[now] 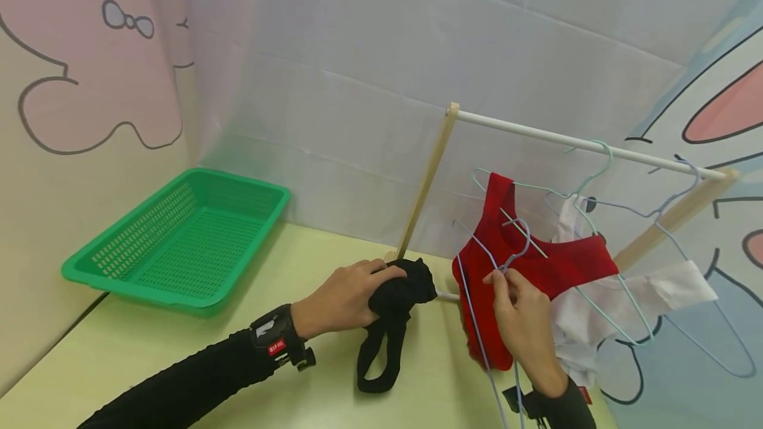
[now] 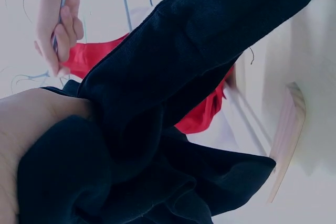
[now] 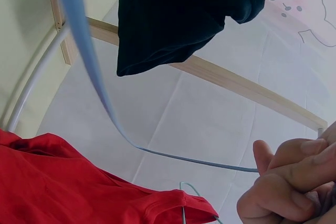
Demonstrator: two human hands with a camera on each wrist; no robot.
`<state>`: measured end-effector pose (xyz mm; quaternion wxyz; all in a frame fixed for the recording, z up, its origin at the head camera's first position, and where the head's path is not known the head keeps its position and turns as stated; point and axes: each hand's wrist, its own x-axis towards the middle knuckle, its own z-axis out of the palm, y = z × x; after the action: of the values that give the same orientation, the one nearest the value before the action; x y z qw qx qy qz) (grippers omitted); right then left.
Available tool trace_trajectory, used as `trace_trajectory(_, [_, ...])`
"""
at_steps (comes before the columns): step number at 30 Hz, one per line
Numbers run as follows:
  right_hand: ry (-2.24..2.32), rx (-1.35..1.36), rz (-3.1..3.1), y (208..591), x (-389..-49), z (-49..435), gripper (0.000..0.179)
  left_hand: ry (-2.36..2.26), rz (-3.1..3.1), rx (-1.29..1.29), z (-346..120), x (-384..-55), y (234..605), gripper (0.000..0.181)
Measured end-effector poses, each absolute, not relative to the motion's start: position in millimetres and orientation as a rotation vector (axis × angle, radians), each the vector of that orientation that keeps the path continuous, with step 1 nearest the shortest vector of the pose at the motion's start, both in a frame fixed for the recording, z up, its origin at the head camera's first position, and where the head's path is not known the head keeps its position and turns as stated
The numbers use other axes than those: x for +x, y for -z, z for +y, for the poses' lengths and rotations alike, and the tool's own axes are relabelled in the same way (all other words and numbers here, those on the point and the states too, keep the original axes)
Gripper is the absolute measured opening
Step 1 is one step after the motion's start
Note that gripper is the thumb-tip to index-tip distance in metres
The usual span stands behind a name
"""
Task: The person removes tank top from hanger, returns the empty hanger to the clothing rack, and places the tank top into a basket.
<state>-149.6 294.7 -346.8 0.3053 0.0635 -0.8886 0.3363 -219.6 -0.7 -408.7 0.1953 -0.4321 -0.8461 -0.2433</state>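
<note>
In the head view my left hand (image 1: 348, 298) grips a bunched black garment (image 1: 401, 293), with a strap-like loop of it hanging down over the table. That black cloth (image 2: 157, 77) fills much of the left wrist view. My right hand (image 1: 523, 323) pinches a light blue wire hanger (image 1: 477, 310) just below its hook. Nothing hangs on this hanger. Right behind it a red sleeveless top (image 1: 548, 257) hangs on a mint green hanger (image 1: 587, 184). The right wrist view has the blue hanger wire (image 3: 94, 72) crossing between the red top and the black garment.
A rack with a white rail (image 1: 536, 131) and wooden posts (image 1: 426, 184) stands at the right. A white garment (image 1: 632, 296) hangs there on a lavender hanger (image 1: 667, 210). On the left sits a green plastic basket (image 1: 208, 250) on the pale yellow table (image 1: 298, 376).
</note>
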Motion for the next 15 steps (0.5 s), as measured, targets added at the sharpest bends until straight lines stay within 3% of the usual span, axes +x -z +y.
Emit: trace_trajectory(15, [-0.884,0.153,-2.337,339,-151,296,0.020,0.673,-2.325,-1.093,-31,-225,396,0.073])
